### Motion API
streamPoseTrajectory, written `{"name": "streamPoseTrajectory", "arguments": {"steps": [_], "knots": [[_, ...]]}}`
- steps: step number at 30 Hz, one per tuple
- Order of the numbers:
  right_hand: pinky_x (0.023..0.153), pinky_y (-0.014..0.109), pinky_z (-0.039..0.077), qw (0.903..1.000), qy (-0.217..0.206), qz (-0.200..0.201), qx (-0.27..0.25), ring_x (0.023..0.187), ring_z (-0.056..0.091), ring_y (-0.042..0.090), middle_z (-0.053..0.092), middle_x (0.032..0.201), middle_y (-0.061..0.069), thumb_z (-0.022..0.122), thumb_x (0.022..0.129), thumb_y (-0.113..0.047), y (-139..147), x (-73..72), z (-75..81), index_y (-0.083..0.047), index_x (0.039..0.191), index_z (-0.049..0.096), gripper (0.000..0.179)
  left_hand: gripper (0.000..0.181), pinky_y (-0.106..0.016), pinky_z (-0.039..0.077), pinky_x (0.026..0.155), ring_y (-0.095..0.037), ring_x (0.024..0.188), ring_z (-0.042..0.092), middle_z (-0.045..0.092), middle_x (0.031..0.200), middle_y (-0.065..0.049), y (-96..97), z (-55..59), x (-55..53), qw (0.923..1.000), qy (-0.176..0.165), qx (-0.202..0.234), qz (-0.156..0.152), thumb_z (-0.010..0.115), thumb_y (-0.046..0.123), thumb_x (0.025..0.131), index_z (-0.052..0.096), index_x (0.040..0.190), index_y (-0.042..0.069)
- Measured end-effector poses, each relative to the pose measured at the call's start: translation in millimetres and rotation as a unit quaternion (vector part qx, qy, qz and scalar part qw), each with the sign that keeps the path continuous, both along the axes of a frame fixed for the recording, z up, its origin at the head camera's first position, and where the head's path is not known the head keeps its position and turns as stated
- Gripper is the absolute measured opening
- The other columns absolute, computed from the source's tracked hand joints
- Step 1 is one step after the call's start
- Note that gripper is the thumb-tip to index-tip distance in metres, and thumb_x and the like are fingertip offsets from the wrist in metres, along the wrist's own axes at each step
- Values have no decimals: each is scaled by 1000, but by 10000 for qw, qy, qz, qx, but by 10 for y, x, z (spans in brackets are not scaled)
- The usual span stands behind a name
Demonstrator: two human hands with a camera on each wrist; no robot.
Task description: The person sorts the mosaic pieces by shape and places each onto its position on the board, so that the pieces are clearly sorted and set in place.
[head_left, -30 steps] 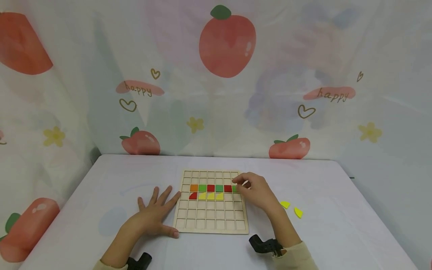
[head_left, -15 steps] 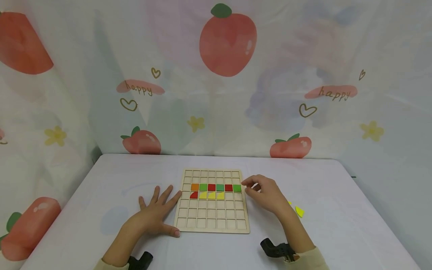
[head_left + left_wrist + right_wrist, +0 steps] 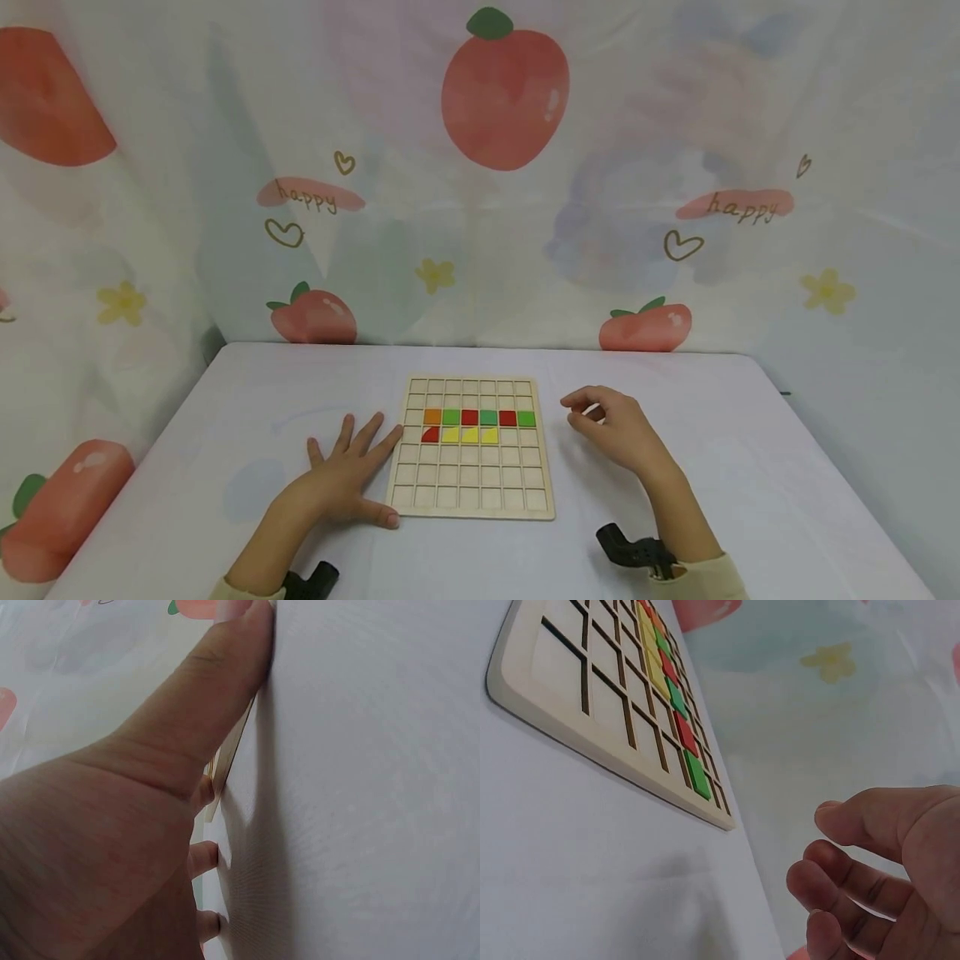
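A wooden grid board (image 3: 471, 515) lies flat on the table. One row holds several square tiles in orange, green and red, ending at the right with a green tile (image 3: 527, 419). Below it sit a red curved-edge piece (image 3: 431, 435) and three yellow pieces (image 3: 469, 435). My left hand (image 3: 330, 487) is spread on the table, its thumb and index finger at the board's left edge. Right of the board hovers my right hand (image 3: 615, 429), loosely curled; the right wrist view shows thumb and fingers (image 3: 810, 881) apart with nothing between them.
The white-covered table (image 3: 780, 500) reaches back to a printed fabric backdrop (image 3: 480, 217). Another fabric panel (image 3: 97, 367) hangs on the left. Black wrist mounts (image 3: 633, 554) sit at the sleeves.
My right hand has moved rightward off the board, uncovering the green tile at the row's end. Its forearm now covers where two loose yellow pieces lay. My left hand has stayed put.
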State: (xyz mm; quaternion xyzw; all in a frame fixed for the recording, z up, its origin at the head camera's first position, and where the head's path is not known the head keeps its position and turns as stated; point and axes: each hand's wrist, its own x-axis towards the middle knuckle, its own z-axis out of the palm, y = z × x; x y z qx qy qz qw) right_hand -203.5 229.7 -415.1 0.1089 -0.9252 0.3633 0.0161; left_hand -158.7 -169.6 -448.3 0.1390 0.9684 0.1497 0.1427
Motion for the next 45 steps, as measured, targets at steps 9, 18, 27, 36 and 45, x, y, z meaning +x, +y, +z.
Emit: {"name": "streamPoseTrajectory", "arguments": {"steps": [9, 18, 27, 36, 45], "knots": [[68, 30, 52, 9997, -4, -249, 62, 87, 63, 20, 70, 105, 5, 67, 94, -14, 241, -13, 22, -10, 116, 71, 23, 125, -87, -5, 97, -52, 149, -7, 9, 168, -12, -10, 13, 20, 10000, 53, -29, -1, 79, 74, 56, 26, 159, 27], [74, 34, 51, 9986, -121, -361, 364, 90, 63, 20, 68, 107, 5, 65, 96, -20, 483, 17, 103, -10, 119, 70, 25, 125, -87, -5, 97, -52, 149, -6, 9, 168, -12, -11, 9, 3, 10000, 53, -6, -42, 79, 75, 56, 26, 159, 28], [74, 49, 51, 9672, -1810, -497, 1713, 97, 58, 35, 61, 116, 25, 76, 85, -26, 652, 124, 186, -7, 120, 65, 41, 125, -87, -5, 97, -52, 149, -6, 9, 168, -12, -12, 13, 6, 10000, 58, -2, -44, 79, 74, 56, 26, 159, 27], [60, 31, 49, 9639, -2336, -721, 1054, 74, 54, 23, 54, 100, 16, 81, 81, -12, 597, 116, 38, -8, 109, 60, 35, 125, -87, -5, 97, -51, 150, -6, 10, 168, -12, 1, 15, 6, 10000, 21, -41, -12, 80, 74, 55, 27, 159, 28], [69, 37, 47, 9852, -1132, -405, 1218, 85, 54, 23, 59, 92, 7, 75, 83, -8, 366, -17, -127, -9, 99, 69, 18, 125, -88, -5, 96, -52, 149, -5, 10, 168, -12, -4, 0, 5, 10000, 58, 8, -22, 80, 74, 55, 27, 159, 27]]}}
